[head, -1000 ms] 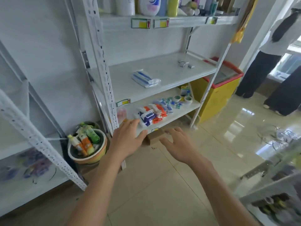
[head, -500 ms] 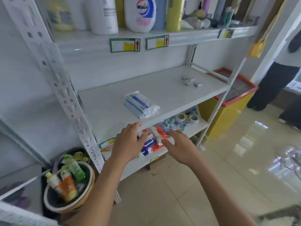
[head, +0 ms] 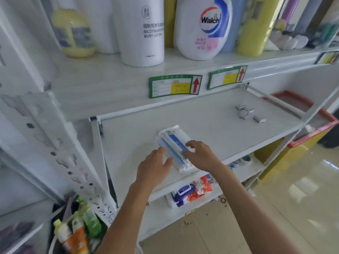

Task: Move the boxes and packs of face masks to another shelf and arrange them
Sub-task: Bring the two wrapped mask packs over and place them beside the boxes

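Left hand point(head: 156, 165) and right hand point(head: 199, 155) flank the mask packs point(head: 174, 148), fingers spread and not yet closed, likely to straighten them; the packs lie near the middle shelf point(head: 220, 125) front edge; small boxes point(head: 249, 113) sit beyond them

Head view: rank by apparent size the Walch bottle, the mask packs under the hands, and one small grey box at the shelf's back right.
1. Walch bottle, largest, though nearer and cropped.
2. Mask packs.
3. Grey box, smallest, though farther back.
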`<state>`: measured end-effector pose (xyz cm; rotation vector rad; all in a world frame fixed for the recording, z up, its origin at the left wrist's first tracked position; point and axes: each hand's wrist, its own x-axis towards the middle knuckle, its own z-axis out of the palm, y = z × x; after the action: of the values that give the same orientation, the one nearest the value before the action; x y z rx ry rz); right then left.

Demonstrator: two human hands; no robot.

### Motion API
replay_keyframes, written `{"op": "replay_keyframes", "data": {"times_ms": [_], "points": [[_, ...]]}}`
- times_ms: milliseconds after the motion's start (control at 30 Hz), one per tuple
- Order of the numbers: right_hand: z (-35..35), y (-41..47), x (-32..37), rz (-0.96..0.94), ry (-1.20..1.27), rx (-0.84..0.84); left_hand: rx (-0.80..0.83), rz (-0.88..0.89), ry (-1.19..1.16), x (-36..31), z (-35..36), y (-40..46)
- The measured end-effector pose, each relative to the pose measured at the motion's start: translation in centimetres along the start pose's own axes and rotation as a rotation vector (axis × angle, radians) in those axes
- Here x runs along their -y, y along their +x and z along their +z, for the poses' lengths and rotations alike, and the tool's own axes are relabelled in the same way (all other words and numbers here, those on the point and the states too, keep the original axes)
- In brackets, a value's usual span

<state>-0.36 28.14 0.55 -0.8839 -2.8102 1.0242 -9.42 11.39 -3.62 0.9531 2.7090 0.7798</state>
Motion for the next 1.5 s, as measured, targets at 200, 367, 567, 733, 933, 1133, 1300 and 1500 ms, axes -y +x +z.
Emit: {"op": "replay_keyframes", "data": {"times_ms": [200,367,567,733,933,1133,1300,1500], "points": [[1.4,6.6,-1.6,0.157,-0.1,0.025,0.163,-0.074,-0.017,1.0,1.6,4.6],[2.0,10.0,-3.8,0.226,-0.106,0.063,0.247,-0.196,-0.12,0.9,3.3,6.2],[2.0,11.4,-6.9,0.34,0.314,0.192,0.169,-0.38,-0.448,-0.4,5.7,8.1],[0.5,10.6,-10.0,0.448,0.7,0.186,0.171,-0.554,-0.853,-1.5,7.6,9.7],[-1.6,8.0,-13.7,0.486,0.913,0.242,0.147,-0.529,-0.865,-3.2,9.6,12.3],[-3.6,2.4,-19.2,0.463,1.078,0.095,0.269,-0.333,-0.805,-7.5,12.2,14.2],[-5.2,-4.8,-21.9,0.497,1.187,-0.288,0.485,-0.118,-0.849,-13.7,14.2,13.7],[-4.3,-16.2,-22.2,0.679,1.224,-0.782,0.893,0.147,-0.839,-20.3,17.1,8.2]]}}
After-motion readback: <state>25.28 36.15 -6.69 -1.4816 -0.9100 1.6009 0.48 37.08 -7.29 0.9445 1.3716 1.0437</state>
